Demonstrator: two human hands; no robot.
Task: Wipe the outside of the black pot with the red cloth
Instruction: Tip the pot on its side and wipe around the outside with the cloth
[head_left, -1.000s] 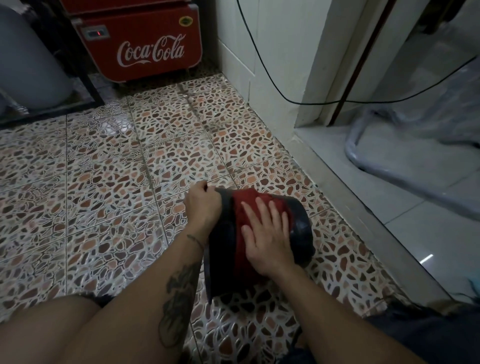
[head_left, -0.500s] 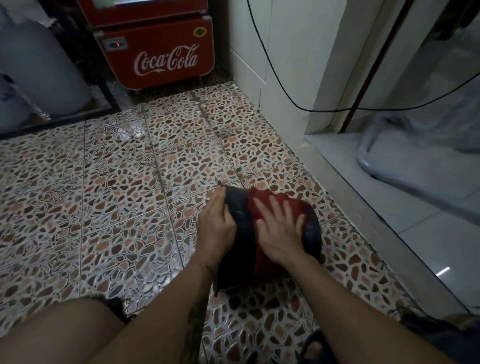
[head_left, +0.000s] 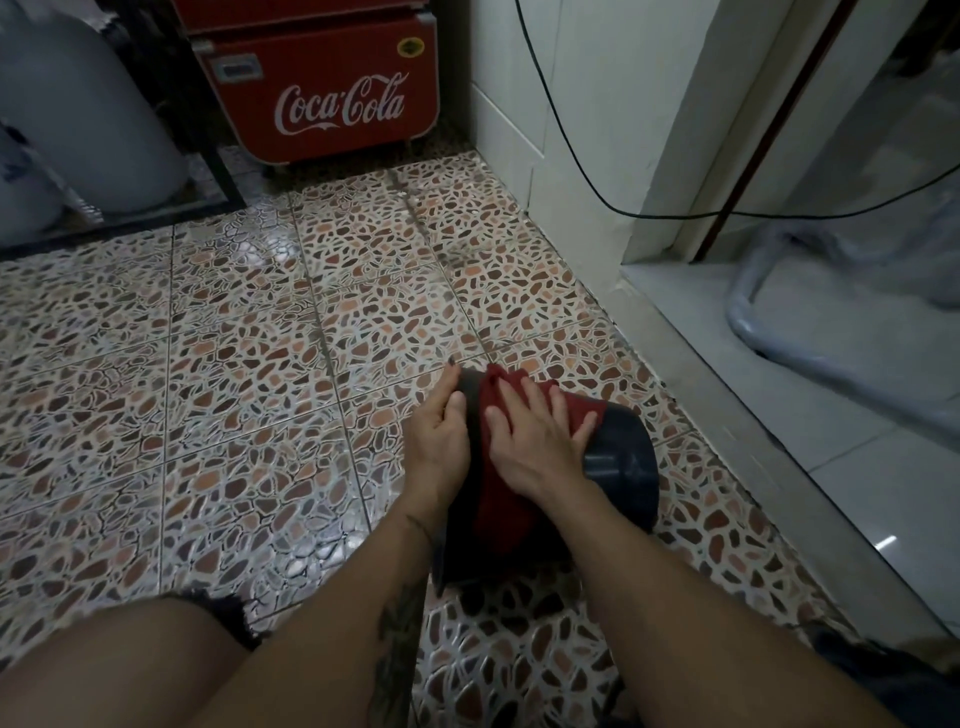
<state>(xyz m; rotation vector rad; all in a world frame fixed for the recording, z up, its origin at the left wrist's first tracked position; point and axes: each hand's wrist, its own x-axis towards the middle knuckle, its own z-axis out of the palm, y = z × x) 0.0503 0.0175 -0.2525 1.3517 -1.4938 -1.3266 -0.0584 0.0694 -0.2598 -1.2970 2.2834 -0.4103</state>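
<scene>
The black pot lies on its side on the pebble-patterned tile floor, its base end pointing right. A red cloth is draped over its upper side. My right hand lies flat on the cloth with fingers spread, pressing it against the pot's wall. My left hand grips the pot's left rim, thumb on the outside, and steadies it. The pot's opening and inside are hidden from me.
A red Coca-Cola cooler stands at the back. White sacks sit behind a black frame at the left. A wall corner with a hanging black cable and a raised white step lie to the right. My knee is at the bottom left.
My right hand has slid the red cloth along the pot's wall toward the far side, bunching its top edge. My left hand shifted grip on the rim. The camera tilted down.
</scene>
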